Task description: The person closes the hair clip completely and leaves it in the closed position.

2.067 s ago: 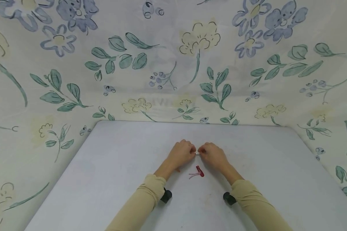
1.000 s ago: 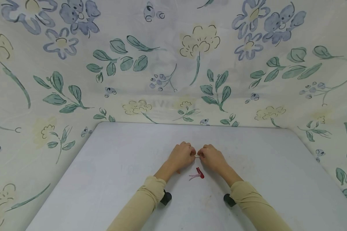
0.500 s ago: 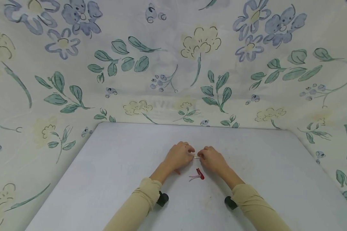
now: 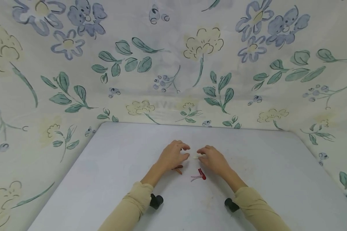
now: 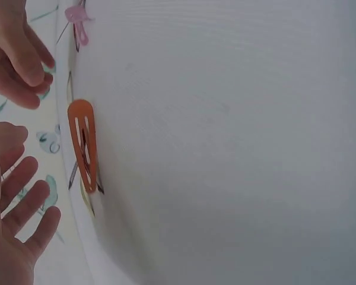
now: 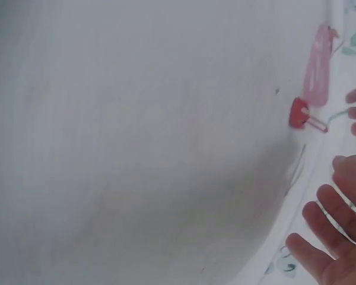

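Note:
In the head view my left hand hovers with thumb and fingers spread, holding nothing. Across from it, my right hand has its thumb and fingers parted beside a small whitish clip on the table; whether the thumb touches it, I cannot tell. Nearer the person lie a red hair clip and a pink hair clip, one against the other. An orange hair clip shows whole in the left wrist view, a dark brown piece crossing it. Both palms look uncurled in the wrist views.
The white table extends around both arms. Behind and beside it hangs a flowered cloth. Black wrist cameras, left and right, hang below the sleeves close to the tabletop.
Both hands were pinching the whitish clip between them. My left hand has let go and drawn left, uncovering the orange clip; my right fingers have parted beside the whitish clip.

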`<control>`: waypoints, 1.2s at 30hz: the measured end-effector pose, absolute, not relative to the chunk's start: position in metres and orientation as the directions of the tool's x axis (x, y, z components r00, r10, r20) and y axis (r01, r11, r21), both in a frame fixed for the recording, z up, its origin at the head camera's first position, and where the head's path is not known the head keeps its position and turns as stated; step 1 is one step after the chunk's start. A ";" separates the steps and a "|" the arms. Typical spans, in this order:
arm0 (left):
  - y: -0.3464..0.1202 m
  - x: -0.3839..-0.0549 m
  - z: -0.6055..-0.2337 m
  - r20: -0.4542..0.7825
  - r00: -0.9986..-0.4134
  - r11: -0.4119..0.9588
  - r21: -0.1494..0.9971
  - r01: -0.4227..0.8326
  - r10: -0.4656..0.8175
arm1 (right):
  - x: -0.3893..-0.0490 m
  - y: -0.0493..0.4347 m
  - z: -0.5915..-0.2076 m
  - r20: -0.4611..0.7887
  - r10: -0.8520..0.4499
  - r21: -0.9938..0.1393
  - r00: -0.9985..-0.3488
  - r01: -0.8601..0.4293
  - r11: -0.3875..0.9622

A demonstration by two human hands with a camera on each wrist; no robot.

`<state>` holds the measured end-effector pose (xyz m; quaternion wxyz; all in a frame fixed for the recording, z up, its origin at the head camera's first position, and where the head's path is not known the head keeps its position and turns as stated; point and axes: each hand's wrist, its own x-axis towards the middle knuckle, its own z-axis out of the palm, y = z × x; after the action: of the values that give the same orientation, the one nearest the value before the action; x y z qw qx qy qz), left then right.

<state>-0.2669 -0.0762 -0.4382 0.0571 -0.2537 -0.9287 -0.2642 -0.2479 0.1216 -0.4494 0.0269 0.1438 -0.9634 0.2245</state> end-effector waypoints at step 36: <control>-0.125 -0.230 -0.450 0.145 -0.933 0.690 0.637 0.344 0.330 | -0.234 0.059 -0.449 0.064 -0.466 -0.388 -0.882 -0.452 0.803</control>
<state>-0.2301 -0.1246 -0.4496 0.0096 -0.1834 -0.9192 -0.3484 -0.2342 0.0593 -0.4494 -0.0170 0.2419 -0.9493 0.1999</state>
